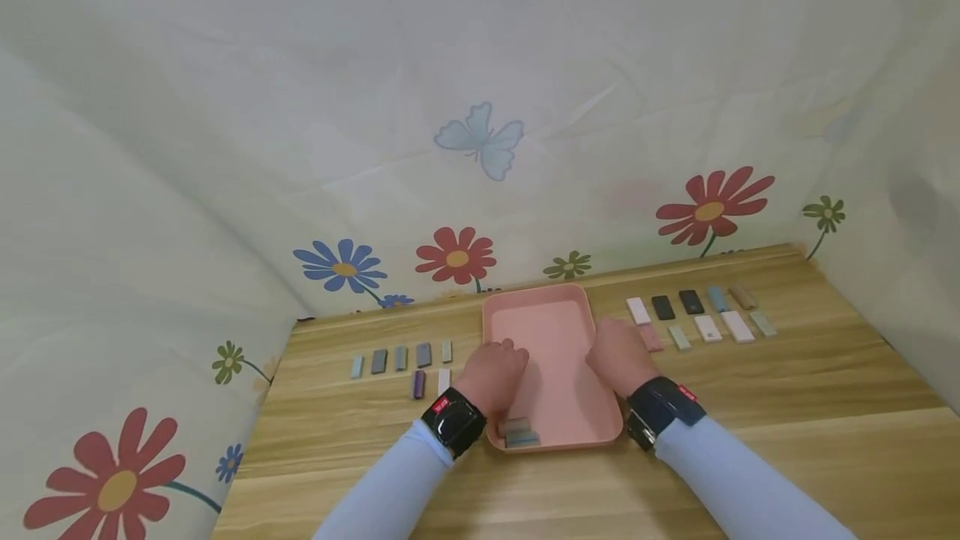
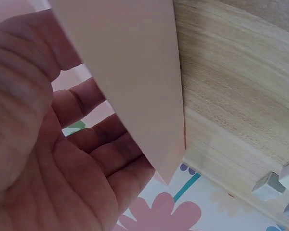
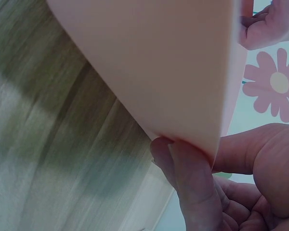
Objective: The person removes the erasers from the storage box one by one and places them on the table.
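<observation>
A pink rectangular tray (image 1: 558, 373) stands on the wooden table, its long side pointing away from me. My left hand (image 1: 493, 375) reaches over the left wall. In the left wrist view its bent fingers (image 2: 111, 154) pass behind that wall, which hides their tips; I cannot tell whether they hold anything. At the opposite side, my right hand (image 1: 621, 355) pinches the tray's right wall, with fingertips (image 3: 192, 168) against the outer face and the thumb on the inner side. Small flat rectangular pieces, one brownish (image 1: 516, 425) and one bluish (image 1: 522, 440), lie in the tray's near left corner.
Left of the tray are two rows of small pieces, including a purple one (image 1: 417, 384) and a white one (image 1: 444, 380). Two more rows lie right of it, with black (image 1: 663, 307), white (image 1: 737, 327) and pink (image 1: 650, 338) pieces. A flower-printed cloth (image 1: 480, 215) hangs behind the table.
</observation>
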Available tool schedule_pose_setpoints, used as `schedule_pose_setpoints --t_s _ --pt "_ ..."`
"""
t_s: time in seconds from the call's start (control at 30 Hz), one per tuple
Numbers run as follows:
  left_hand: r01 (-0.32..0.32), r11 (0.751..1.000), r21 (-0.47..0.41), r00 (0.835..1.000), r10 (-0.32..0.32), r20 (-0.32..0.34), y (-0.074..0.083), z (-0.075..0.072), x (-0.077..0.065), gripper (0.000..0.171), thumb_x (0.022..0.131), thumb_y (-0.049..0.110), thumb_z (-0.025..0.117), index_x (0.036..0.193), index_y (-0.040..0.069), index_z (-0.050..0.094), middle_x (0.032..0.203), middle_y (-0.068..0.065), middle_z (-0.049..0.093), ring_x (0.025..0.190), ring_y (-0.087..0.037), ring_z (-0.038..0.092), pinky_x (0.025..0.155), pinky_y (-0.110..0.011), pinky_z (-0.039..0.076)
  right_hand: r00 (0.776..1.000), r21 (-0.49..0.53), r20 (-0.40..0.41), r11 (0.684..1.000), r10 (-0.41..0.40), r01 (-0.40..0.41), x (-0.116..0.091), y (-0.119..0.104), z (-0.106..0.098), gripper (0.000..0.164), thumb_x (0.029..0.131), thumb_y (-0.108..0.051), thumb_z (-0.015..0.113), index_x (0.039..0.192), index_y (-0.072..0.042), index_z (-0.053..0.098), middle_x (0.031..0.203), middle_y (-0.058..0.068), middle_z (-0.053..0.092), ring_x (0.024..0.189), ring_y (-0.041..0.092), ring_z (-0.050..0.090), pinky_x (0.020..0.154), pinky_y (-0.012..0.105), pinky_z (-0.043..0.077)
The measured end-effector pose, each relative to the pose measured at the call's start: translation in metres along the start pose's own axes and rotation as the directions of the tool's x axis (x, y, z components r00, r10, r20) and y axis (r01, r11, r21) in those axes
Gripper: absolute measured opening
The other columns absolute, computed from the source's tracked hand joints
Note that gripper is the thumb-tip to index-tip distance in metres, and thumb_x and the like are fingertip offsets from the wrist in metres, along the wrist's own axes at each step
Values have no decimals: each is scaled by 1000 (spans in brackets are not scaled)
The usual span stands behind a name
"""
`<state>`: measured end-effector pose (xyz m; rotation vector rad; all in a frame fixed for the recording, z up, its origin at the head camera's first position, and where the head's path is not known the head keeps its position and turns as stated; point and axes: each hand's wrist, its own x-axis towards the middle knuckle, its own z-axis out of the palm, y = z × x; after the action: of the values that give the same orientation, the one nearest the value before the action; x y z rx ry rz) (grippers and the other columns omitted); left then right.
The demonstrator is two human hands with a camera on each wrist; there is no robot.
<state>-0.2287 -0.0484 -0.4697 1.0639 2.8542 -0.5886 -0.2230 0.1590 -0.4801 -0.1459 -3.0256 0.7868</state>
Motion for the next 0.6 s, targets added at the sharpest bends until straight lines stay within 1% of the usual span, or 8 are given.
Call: schedule_pose_setpoints --t_s 0.17,0.27,0.3,0.33,0.4,0.47,0.53,0.6 --pt "1 1000 -10 1000 -1 4 -2 2 0 38 66 27 82 95 16 60 82 2 58 71 -12 49 69 -26 48 1000 -5 -5 1000 -12 12 0 -1 0 6 72 -3 62 73 2 64 66 10 60 55 22 52 47 30 37" --pt "-2 1000 -19 1000 2 7 -3 2 -2 41 64 30 84 95 16 60 80 2 57 68 -12 48 68 -25 48 1000 -17 -9 1000 -14 14 0 -2 0 5 72 -3 62 73 2 64 66 9 61 55 22 53 47 30 38" --pt "-3 1000 -30 1000 3 7 -4 2 -3 45 61 32 86 95 16 60 80 2 56 68 -12 47 67 -25 48 1000 -19 -9 1000 -14 14 0 -2 0 5 72 -3 63 73 2 64 66 9 61 55 22 53 47 30 38" --pt "-2 999 -46 1000 3 3 -4 2 -3 42 63 31 85 94 16 61 80 2 57 67 -12 47 66 -25 48 1000 -17 -8 1000 -12 12 0 -3 0 5 72 -3 63 73 1 64 66 9 60 55 21 53 47 30 38" --pt "-6 996 -91 1000 6 -8 -5 2 -4 36 66 28 84 93 16 62 79 2 56 66 -12 47 64 -24 47 1000 -11 -5 1000 -7 7 0 -3 1 4 73 -3 63 74 1 63 65 8 60 55 21 52 47 30 38" --pt "-16 988 -155 1000 13 -20 -5 3 -5 27 71 24 80 90 17 63 78 3 55 65 -11 46 62 -23 45 1000 1 -3 1000 -3 3 -1 -3 1 4 74 -2 62 74 1 63 65 8 59 54 21 52 47 29 37" --pt "-28 975 -221 999 21 -32 -6 4 -6 15 77 17 75 87 18 63 77 5 53 65 -11 46 60 -21 43 1000 7 -3 1000 -1 1 -1 -2 1 4 75 -2 61 73 0 63 64 8 58 54 21 51 46 29 36" --pt "-43 957 -286 998 31 -46 -8 4 -7 13 77 13 72 84 19 62 76 7 51 65 -10 46 59 -21 41 1000 10 -6 1000 -5 5 -1 -2 1 4 75 -2 60 73 0 63 63 7 57 53 21 51 46 29 36"
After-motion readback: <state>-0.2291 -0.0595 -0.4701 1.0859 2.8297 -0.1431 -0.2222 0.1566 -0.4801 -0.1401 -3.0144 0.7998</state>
